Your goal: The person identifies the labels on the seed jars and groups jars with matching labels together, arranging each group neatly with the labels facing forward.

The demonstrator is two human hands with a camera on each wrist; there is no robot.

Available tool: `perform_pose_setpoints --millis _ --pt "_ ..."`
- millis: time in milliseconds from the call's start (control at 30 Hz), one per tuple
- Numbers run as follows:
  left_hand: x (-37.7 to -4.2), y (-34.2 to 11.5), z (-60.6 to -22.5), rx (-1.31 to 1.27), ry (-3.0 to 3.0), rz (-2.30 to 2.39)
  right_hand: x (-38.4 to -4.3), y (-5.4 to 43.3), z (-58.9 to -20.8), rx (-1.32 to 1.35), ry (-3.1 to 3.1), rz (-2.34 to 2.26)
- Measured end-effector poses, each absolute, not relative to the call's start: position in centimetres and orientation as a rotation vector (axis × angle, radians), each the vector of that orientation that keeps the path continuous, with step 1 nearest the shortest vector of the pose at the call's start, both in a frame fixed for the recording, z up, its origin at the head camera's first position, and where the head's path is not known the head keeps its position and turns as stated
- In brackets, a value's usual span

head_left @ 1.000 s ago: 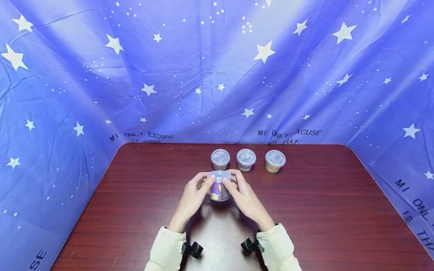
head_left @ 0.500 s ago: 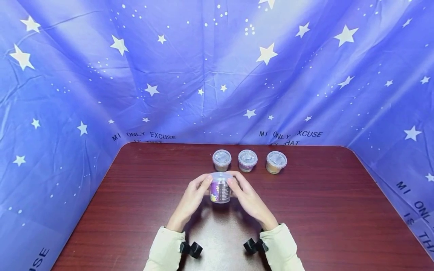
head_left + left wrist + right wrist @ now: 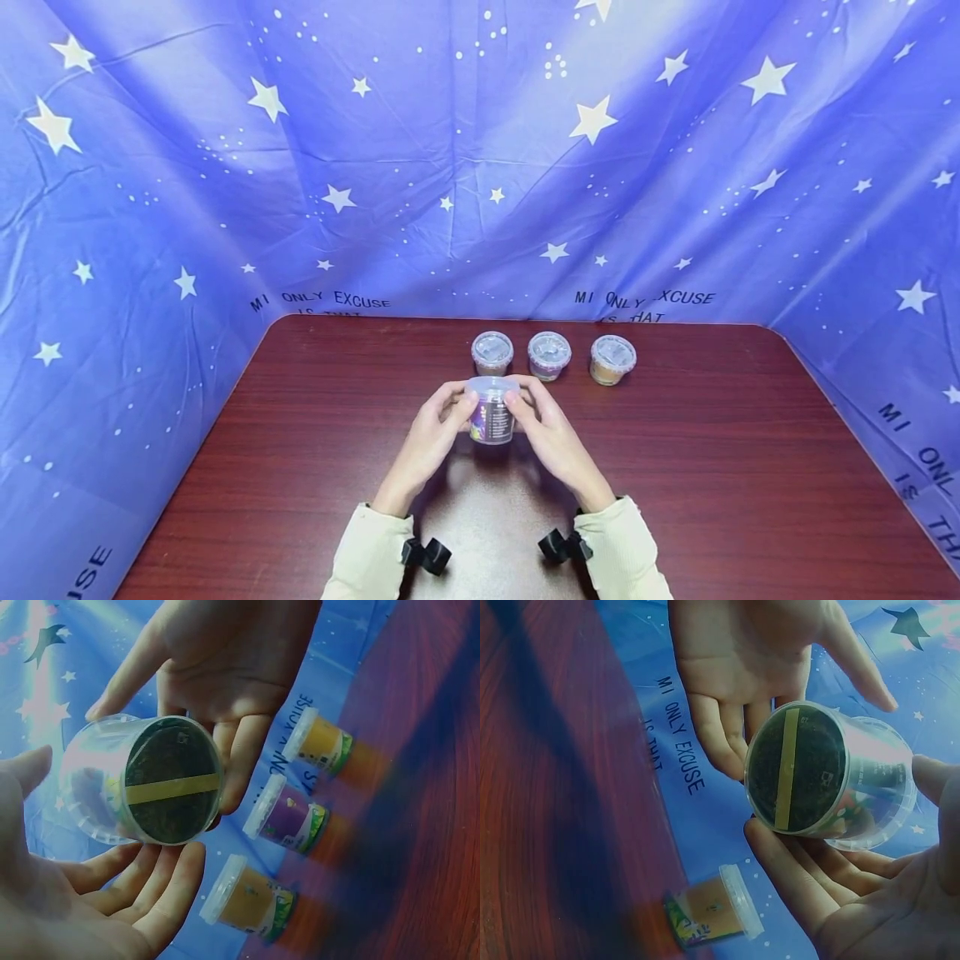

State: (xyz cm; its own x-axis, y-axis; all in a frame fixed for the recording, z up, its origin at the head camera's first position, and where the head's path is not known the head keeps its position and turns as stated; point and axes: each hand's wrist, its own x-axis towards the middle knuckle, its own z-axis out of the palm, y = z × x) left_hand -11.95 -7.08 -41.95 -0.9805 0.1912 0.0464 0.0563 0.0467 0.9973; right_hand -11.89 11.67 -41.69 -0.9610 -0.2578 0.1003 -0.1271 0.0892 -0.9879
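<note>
Both hands hold a small clear plastic tub [image 3: 492,423] above the table, near its middle. Its label has a purple part and a dark panel with light print; a translucent lid [image 3: 492,386] tops it. My left hand [image 3: 422,446] grips the left side, thumb in front and fingers behind. On the right side, my right hand [image 3: 558,446] holds it the same way. From below, the tub's base [image 3: 171,766] looks dark with a yellow strip across it in the left wrist view.
Three lidded tubs stand in a row behind the hands: a brownish one [image 3: 492,357], a purple one [image 3: 549,358] and an orange-yellow one [image 3: 613,362]. The dark red wooden table [image 3: 720,467] meets a blue star-patterned cloth [image 3: 450,125] on its far and side edges.
The held tub has turned between the hands, so its dark printed panel faces front more and the purple part has shifted left. Both hands stay on it. The head view has shifted slightly.
</note>
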Motion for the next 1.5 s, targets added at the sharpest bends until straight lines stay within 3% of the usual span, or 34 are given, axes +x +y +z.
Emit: perform_pose_setpoints --millis 767,1500 --pt "-12.1 -7.3 -42.2 0.296 2.168 2.059 -11.9 11.4 -41.2 -0.466 2.247 -2.008" --pt "-11.4 -6.2 -41.8 0.239 2.298 2.073 -11.3 11.2 -41.0 -0.248 2.544 -1.933"
